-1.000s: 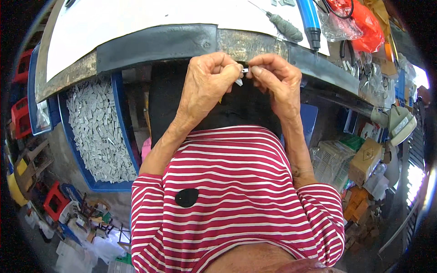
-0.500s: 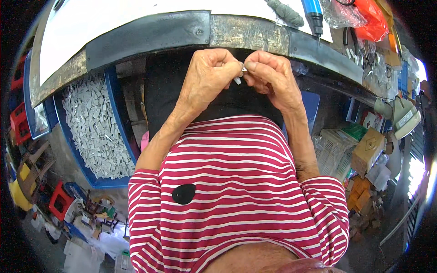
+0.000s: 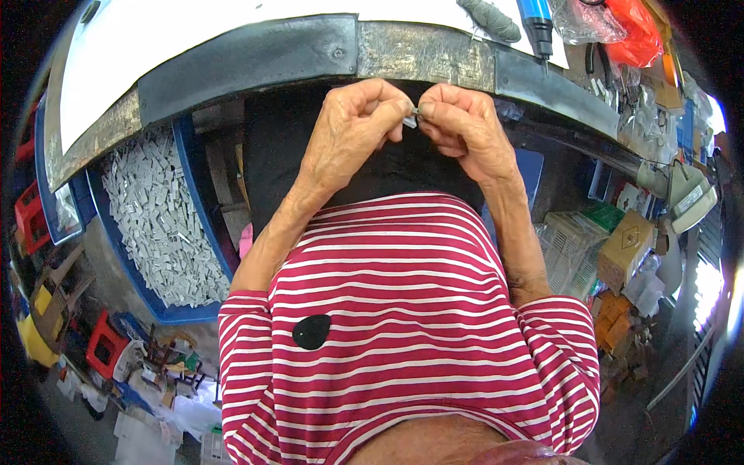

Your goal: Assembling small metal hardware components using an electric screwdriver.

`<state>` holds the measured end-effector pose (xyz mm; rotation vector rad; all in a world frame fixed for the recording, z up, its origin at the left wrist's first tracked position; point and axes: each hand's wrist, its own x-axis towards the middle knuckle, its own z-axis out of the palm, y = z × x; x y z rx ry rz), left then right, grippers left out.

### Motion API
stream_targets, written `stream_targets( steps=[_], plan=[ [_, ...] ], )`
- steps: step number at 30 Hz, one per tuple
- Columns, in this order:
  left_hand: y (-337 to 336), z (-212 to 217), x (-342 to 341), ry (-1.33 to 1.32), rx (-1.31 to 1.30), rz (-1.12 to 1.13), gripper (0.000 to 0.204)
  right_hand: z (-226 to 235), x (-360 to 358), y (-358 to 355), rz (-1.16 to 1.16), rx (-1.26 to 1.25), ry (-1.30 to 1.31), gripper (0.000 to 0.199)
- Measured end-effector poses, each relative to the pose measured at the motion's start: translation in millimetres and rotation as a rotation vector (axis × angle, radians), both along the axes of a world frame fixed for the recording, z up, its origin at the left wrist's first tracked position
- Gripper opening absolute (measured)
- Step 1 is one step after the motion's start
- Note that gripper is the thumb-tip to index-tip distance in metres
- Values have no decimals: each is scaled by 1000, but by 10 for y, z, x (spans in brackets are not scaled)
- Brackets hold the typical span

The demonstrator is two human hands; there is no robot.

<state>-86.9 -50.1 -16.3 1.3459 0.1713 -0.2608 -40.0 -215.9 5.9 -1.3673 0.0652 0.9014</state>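
Close together just below the worktable's front edge, both my hands work over my dark lap. My left hand (image 3: 358,128) is closed in a pinch on a small light-grey plastic piece (image 3: 409,122), whose end sticks out below the fingertips. Thumb and forefinger of my right hand (image 3: 465,128) are pressed together right beside it, at a tiny part whose kind is too small to make out. The fingertips of the two hands nearly touch. A blue bin (image 3: 184,311) on the left holds a heap of similar grey pieces (image 3: 159,221).
The worktable (image 3: 422,53) has a worn, metal-patched edge and a white sheet (image 3: 209,19). A grey yarn bundle (image 3: 491,20), a blue pen-shaped tool (image 3: 536,27) and a red plastic bag (image 3: 634,35) lie at its right. Cardboard box (image 3: 624,244) and crate (image 3: 570,252) stand right.
My right fingertips have shifted slightly against the grey piece, which has turned a little in my left hand. Both hands stay near the table edge.
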Motion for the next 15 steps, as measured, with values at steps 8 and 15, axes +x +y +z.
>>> stream_targets(
  steps=[8,15],
  plan=[
    [16,-60,-57,-12,-54,-22,17,-13,-59,-41,-45,-14,5,15],
    [-12,-17,-71,-35,2,-49,18,-13,-114,-71,-37,-117,-41,16]
  ],
)
